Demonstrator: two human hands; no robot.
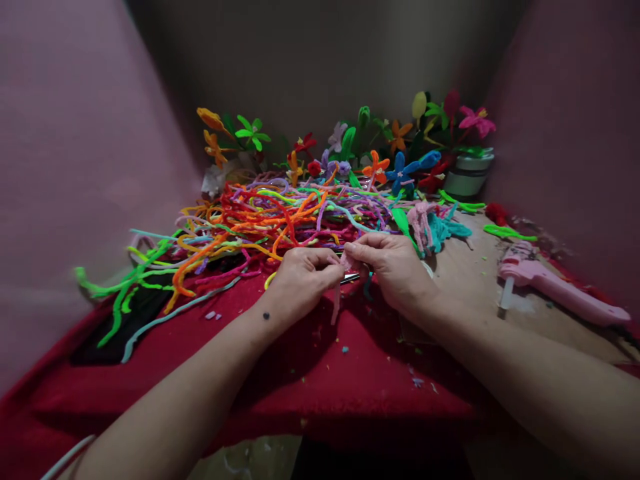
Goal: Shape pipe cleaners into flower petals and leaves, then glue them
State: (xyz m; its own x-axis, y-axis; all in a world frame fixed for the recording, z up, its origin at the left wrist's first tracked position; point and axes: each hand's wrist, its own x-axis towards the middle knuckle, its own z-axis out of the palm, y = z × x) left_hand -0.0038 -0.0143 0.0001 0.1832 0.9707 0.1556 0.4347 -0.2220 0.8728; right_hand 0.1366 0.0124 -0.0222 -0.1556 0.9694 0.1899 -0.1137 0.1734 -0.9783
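Note:
Between my fingertips is a pale pink pipe cleaner (336,308), one end dangling below them. My left hand (307,277) pinches it from the left, thumb against forefinger. From the other side my right hand (393,267) pinches the same piece, and the two hands nearly touch. A metal tool tip (350,278) shows just under the fingers; the rest of it is hidden. Beyond my hands spreads a large tangled heap of colourful pipe cleaners (285,213). Pink and teal bent pipe-cleaner pieces (440,227) lie past my right hand.
A pink glue gun (560,283) lies on a brown board (463,267) at the right. Finished pipe-cleaner flowers (400,173) and a striped pot (470,173) stand at the back. A dark flat object (100,340) is on the red cloth (280,380), which carries small scraps.

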